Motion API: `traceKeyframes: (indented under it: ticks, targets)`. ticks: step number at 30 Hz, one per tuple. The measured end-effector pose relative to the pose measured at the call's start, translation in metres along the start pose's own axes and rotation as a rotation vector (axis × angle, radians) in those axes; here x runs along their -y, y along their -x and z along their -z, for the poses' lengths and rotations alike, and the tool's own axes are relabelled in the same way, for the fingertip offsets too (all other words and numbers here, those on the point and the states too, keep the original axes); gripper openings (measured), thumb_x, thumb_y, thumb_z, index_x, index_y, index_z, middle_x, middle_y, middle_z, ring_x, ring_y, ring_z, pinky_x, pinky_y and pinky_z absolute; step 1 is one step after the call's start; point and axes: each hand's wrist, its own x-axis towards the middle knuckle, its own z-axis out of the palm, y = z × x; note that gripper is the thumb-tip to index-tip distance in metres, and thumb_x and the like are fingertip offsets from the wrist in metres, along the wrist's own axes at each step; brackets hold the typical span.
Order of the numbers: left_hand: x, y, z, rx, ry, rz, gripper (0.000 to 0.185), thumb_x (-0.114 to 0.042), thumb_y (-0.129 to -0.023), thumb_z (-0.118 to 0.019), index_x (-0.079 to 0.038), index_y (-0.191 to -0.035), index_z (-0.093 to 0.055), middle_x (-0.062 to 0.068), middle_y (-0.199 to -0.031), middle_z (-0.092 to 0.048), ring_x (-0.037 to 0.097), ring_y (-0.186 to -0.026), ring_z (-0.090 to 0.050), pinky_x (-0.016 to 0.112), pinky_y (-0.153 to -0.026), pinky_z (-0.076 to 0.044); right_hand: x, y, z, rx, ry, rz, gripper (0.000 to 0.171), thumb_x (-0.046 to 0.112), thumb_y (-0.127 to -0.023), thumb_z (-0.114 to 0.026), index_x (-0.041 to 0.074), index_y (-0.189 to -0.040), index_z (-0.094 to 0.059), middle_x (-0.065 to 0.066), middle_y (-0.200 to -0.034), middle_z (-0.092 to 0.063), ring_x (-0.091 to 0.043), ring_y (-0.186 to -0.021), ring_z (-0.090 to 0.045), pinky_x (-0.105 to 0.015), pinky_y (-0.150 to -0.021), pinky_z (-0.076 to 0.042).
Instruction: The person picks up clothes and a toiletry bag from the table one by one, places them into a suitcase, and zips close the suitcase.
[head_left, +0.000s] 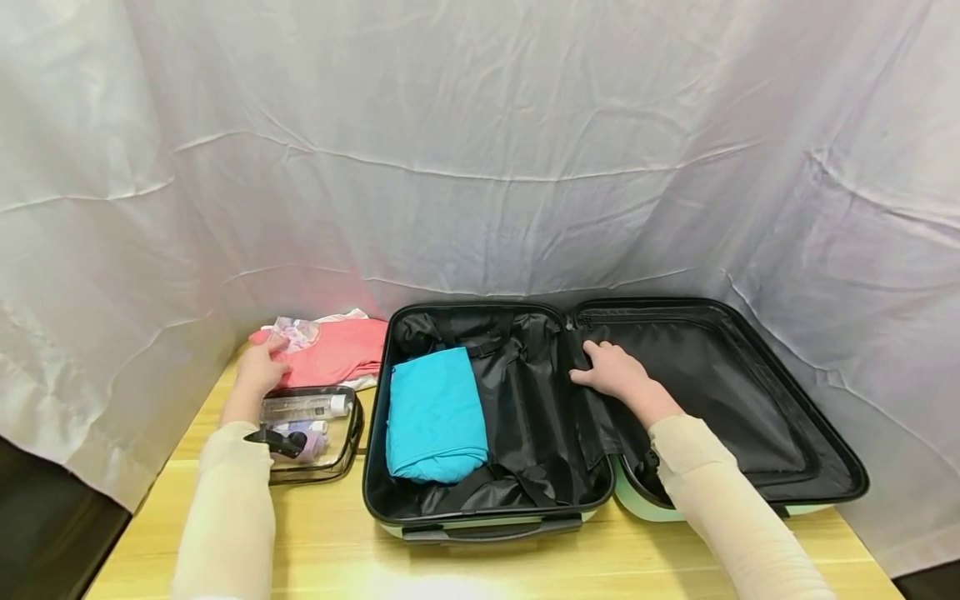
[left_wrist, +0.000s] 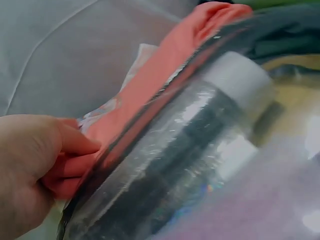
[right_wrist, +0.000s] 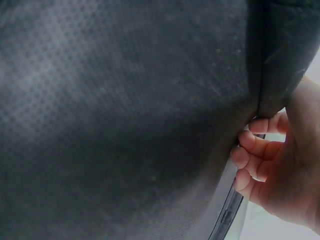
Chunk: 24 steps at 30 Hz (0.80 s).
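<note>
At the left, my left hand [head_left: 258, 371] grips the near left edge of a folded coral garment [head_left: 337, 352], which lies on white cloth. In the left wrist view, its fingers [left_wrist: 75, 142] curl on the coral fabric beside a clear pouch [left_wrist: 160, 92]. My right hand [head_left: 615, 371] is at the middle of an open suitcase [head_left: 487, 521] and holds the edge of a black lining flap [head_left: 592, 417]. Curled fingers [right_wrist: 255, 145] show at that fabric in the right wrist view; the thumb is hidden. A folded turquoise cloth [head_left: 437, 417] lies in the suitcase's left half.
The clear pouch with black trim holds a white-capped bottle [head_left: 307, 407] and other small items, close left of the suitcase. A patterned piece [head_left: 295, 332] rests on the coral garment. The suitcase's right half [head_left: 720, 392] lies open on the wooden table [head_left: 322, 542], before a pale curtain [head_left: 480, 150].
</note>
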Motion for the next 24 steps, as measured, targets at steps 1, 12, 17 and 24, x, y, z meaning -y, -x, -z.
traceKeyframes:
  ticks: [1, 12, 17, 24]
  targets:
    - [-0.002, 0.0, -0.001, -0.015, -0.042, -0.019, 0.059, -0.006, -0.086, -0.059, 0.007, -0.141, -0.042, 0.042, -0.133, -0.045, 0.048, -0.102, -0.05, 0.049, -0.082, -0.044, 0.0, 0.0, 0.0, 0.001, 0.001, 0.001, 0.072, 0.044, -0.094, -0.056, 0.002, -0.148, -0.035, -0.032, -0.145, -0.04, -0.05, -0.13, -0.043, -0.063, -0.095, -0.043]
    - [-0.025, 0.01, -0.014, -0.155, -0.269, -0.1, 0.054, -0.002, -0.089, -0.049, 0.007, -0.142, -0.039, 0.036, -0.133, -0.048, 0.058, -0.105, -0.052, 0.064, -0.087, -0.045, 0.001, -0.001, -0.001, 0.002, -0.004, 0.0, 0.072, 0.044, -0.094, -0.056, 0.002, -0.148, -0.036, -0.032, -0.144, -0.041, -0.05, -0.129, -0.044, -0.063, -0.095, -0.043]
    - [-0.031, 0.013, -0.015, -0.149, -0.267, -0.061, 0.053, -0.001, -0.093, -0.041, 0.007, -0.145, -0.033, 0.035, -0.138, -0.041, 0.06, -0.106, -0.05, 0.066, -0.084, -0.045, 0.001, 0.0, 0.0, 0.003, -0.011, -0.004, 0.072, 0.044, -0.094, -0.056, 0.002, -0.148, -0.035, -0.032, -0.145, -0.04, -0.05, -0.129, -0.043, -0.063, -0.095, -0.043]
    - [-0.031, 0.015, -0.016, -0.098, -0.285, -0.045, 0.054, -0.002, -0.096, -0.033, 0.01, -0.148, -0.025, 0.034, -0.154, -0.02, 0.061, -0.118, -0.041, 0.068, -0.093, -0.039, 0.001, 0.0, 0.0, 0.005, -0.016, -0.007, 0.073, 0.044, -0.093, -0.056, 0.002, -0.149, -0.035, -0.032, -0.146, -0.039, -0.05, -0.131, -0.042, -0.063, -0.096, -0.043]
